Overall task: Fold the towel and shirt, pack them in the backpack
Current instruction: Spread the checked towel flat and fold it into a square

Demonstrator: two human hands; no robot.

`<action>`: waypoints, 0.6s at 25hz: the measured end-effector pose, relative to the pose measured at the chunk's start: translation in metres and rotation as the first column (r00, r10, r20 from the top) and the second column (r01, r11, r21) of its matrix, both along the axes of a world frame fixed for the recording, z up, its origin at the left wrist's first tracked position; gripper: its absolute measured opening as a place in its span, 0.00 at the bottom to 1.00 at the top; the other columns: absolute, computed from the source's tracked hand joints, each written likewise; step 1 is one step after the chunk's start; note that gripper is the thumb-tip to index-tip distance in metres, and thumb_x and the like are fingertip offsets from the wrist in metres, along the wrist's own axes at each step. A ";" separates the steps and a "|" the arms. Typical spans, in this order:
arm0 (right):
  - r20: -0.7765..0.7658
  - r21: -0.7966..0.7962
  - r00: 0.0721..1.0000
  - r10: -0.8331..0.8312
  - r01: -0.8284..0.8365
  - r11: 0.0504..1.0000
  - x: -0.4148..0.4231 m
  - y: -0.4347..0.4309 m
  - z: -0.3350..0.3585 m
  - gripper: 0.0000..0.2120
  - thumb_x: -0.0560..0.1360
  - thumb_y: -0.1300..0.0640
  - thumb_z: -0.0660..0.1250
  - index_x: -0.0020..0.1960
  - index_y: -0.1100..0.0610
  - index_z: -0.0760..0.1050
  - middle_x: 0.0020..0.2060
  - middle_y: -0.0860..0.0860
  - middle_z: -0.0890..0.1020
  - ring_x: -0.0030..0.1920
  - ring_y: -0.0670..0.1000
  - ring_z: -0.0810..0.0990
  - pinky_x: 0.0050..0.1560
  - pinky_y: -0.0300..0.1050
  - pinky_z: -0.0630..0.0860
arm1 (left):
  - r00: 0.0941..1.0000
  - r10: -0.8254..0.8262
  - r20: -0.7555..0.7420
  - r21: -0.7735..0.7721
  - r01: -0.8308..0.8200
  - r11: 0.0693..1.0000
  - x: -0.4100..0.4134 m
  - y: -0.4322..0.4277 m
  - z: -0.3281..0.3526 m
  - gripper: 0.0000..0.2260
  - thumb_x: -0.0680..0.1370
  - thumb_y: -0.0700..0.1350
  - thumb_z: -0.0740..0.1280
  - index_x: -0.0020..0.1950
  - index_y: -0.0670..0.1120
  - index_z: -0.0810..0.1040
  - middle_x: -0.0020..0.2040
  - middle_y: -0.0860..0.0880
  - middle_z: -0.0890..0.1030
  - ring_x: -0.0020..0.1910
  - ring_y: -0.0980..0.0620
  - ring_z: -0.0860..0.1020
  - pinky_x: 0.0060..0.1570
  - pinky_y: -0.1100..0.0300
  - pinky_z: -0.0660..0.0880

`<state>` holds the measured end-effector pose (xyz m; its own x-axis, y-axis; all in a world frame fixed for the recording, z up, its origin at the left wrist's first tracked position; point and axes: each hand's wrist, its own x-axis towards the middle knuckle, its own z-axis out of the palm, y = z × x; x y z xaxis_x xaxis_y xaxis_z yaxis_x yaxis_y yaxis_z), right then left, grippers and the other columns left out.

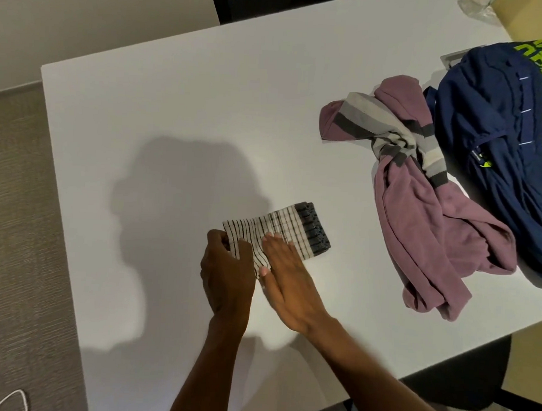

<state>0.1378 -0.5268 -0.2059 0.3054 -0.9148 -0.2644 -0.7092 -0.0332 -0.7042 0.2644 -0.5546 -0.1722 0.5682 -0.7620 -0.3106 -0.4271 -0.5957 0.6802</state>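
Note:
A small white towel point(289, 229) with thin black stripes and a dark end band lies folded into a narrow rectangle near the middle of the white table point(174, 123). My left hand point(226, 271) grips its near left end, fingers curled round the edge. My right hand point(287, 274) lies flat on the towel's lower part, fingers straight and pressing down. A purple shirt point(430, 218) with a grey striped collar lies crumpled at the right. Beside it, at the far right edge, sits the navy backpack point(496, 146) with green print.
The table's left edge drops to a carpeted floor point(14, 225). A dark chair point(272, 3) stands behind the table and another chair base point(473, 379) shows under its near right corner. A crinkled clear wrapper point(477, 9) lies at the top right.

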 end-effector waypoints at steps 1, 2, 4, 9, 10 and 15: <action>0.120 0.100 0.991 -0.067 0.055 0.993 0.006 0.000 0.014 0.35 0.83 0.32 0.42 0.83 0.50 0.57 0.82 0.44 0.59 0.81 0.40 0.54 0.82 0.48 0.56 | 1.000 -0.012 -0.007 -0.016 0.012 1.000 0.000 0.000 0.008 0.07 0.83 0.48 0.67 0.56 0.46 0.73 0.54 0.49 0.83 0.48 0.52 0.80 0.36 0.71 0.70; 0.236 0.203 0.959 -0.157 0.109 0.973 0.010 -0.003 0.029 0.35 0.81 0.29 0.43 0.82 0.47 0.60 0.78 0.40 0.65 0.78 0.38 0.61 0.79 0.43 0.61 | 0.999 -0.031 -0.021 -0.033 0.030 0.999 -0.003 -0.001 0.015 0.07 0.84 0.49 0.65 0.55 0.47 0.74 0.51 0.50 0.83 0.46 0.53 0.81 0.36 0.70 0.71; 0.364 0.311 0.880 -0.304 0.193 0.931 0.010 -0.015 0.055 0.30 0.80 0.30 0.52 0.77 0.41 0.67 0.69 0.33 0.74 0.69 0.34 0.72 0.69 0.36 0.71 | 0.993 -0.101 -0.058 -0.084 0.096 0.992 -0.013 -0.001 0.028 0.10 0.86 0.51 0.60 0.49 0.48 0.75 0.44 0.52 0.82 0.41 0.54 0.81 0.36 0.68 0.71; 0.233 0.166 0.828 -0.511 0.484 0.859 -0.024 -0.045 0.058 0.08 0.81 0.50 0.67 0.60 0.47 0.77 0.48 0.40 0.84 0.47 0.41 0.83 0.46 0.40 0.80 | 0.941 -0.305 -0.146 -0.188 0.277 0.942 -0.043 -0.008 0.032 0.13 0.87 0.43 0.57 0.52 0.46 0.80 0.48 0.51 0.84 0.44 0.63 0.81 0.40 0.73 0.74; 0.194 0.101 0.845 -0.498 0.487 0.867 -0.032 -0.050 0.050 0.08 0.81 0.54 0.66 0.60 0.49 0.77 0.48 0.41 0.84 0.47 0.43 0.83 0.46 0.41 0.80 | 0.939 -0.331 -0.091 -0.204 0.308 0.929 -0.047 -0.009 0.027 0.12 0.86 0.42 0.57 0.54 0.45 0.80 0.52 0.50 0.84 0.47 0.60 0.81 0.44 0.70 0.76; -0.153 -0.165 0.915 -0.373 0.349 0.923 -0.050 -0.061 -0.001 0.05 0.82 0.60 0.59 0.52 0.55 0.74 0.47 0.51 0.79 0.45 0.51 0.77 0.44 0.54 0.79 | 0.917 -0.397 0.036 -0.248 0.393 0.885 -0.058 -0.014 -0.014 0.14 0.83 0.40 0.60 0.67 0.44 0.78 0.68 0.48 0.77 0.68 0.50 0.73 0.68 0.56 0.73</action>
<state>0.0877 -0.5879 -0.2069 -0.0932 -0.9837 -0.1535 -0.8032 0.1654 -0.5722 0.2067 -0.5685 -0.1865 0.2010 -0.9753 -0.0913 -0.5809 -0.1937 0.7906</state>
